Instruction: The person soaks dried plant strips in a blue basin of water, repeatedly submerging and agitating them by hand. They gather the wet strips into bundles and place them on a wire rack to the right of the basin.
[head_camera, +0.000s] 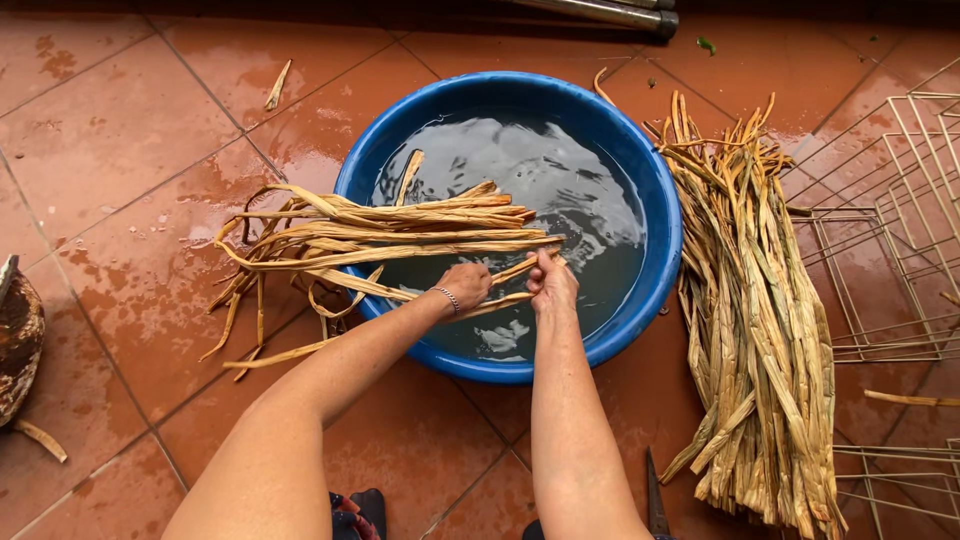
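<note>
A round blue basin (655, 180) full of water stands on wet red floor tiles. A bundle of long tan dried leaf strips (380, 225) lies across its left rim, tips over the water, tails trailing on the tiles. My left hand (463, 285), with a bracelet at the wrist, grips strips at the bundle's near edge over the water. My right hand (550, 282) is closed on the end of one strip beside it. The two hands are almost touching.
A big heap of the same dried strips (760, 300) lies on the tiles right of the basin. Pale wire racks (900, 220) lie at the far right. A metal pole (610, 12) runs along the top. A dark rounded object (18, 335) sits at the left edge.
</note>
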